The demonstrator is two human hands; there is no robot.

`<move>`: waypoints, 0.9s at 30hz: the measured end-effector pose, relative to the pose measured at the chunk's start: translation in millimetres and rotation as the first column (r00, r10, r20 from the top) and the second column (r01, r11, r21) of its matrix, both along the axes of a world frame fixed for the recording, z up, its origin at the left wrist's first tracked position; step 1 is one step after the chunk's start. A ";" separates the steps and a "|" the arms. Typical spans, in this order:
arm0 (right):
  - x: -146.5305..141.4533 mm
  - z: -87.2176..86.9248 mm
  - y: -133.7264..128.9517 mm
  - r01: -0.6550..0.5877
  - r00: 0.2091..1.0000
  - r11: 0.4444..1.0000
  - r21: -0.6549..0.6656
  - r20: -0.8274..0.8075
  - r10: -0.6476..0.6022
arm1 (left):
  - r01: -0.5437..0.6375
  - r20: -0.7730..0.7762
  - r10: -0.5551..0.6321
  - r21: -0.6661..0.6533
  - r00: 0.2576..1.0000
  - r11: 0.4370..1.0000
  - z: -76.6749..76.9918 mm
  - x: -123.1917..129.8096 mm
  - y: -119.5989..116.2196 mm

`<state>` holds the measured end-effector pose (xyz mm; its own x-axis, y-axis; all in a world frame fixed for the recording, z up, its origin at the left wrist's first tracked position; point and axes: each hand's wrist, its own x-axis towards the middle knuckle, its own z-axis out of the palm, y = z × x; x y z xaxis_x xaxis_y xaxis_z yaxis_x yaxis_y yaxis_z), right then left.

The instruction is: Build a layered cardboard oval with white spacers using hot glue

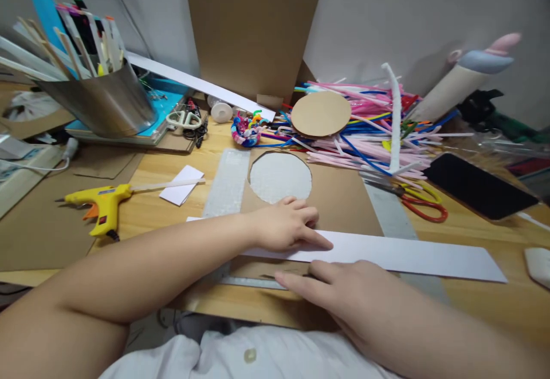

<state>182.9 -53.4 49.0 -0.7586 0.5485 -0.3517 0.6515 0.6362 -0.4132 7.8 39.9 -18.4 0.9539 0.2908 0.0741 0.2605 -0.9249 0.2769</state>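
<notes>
My left hand [287,224] lies palm down on a long white paper strip [412,254], its fingers stretched to the right. The strip crosses a brown cardboard sheet [344,195], which has a round hole cut in its far part. Close to the near edge of this sheet is my right hand [330,284], fingers extended to the left and apart, with nothing visible in it. Whether its fingertips touch the cardboard I cannot tell. Under the sheet lies a grey cutting mat [227,181], showing through the hole.
A yellow glue gun [105,204] lies left, near a folded white paper [180,187]. Behind stand a metal pen holder [103,101] and a pile of pipe cleaners [365,149] bearing a cardboard disc [321,113]. Scissors [423,201] and a phone [479,187] lie right.
</notes>
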 end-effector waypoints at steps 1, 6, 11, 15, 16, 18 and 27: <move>-10.8 -2.9 4.0 -0.029 0.999 0.999 0.020 0.030 0.028 | 0.000 -0.002 0.000 0.003 1.000 1.000 -0.7 -0.2 0.6; -45.3 -15.6 13.0 -0.116 0.989 0.983 0.141 0.103 0.102 | 0.014 0.003 -0.014 0.017 1.000 1.000 -5.3 -1.0 3.4; -57.2 -22.7 8.0 -0.102 0.979 0.985 0.138 0.191 0.075 | -0.009 0.022 0.009 0.007 1.000 1.000 -5.9 -1.5 1.9; -61.2 -22.4 4.7 -0.095 0.968 0.987 0.131 0.245 0.061 | -0.017 0.028 0.017 0.007 0.999 1.000 -4.8 -0.7 0.8; -62.1 -21.7 4.0 -0.091 0.967 0.986 0.137 0.249 0.055 | -0.017 0.031 0.016 0.008 0.999 1.000 -4.9 -0.5 0.7; -64.0 -19.8 2.6 -0.082 0.966 0.983 0.162 0.256 0.038 | -0.013 0.035 0.013 0.009 0.999 1.000 -5.5 -0.3 0.8; -73.1 -12.9 7.0 -0.129 0.929 0.964 0.234 0.367 0.036 | 0.002 0.027 -0.001 -0.027 1.000 1.000 -6.5 1.4 3.7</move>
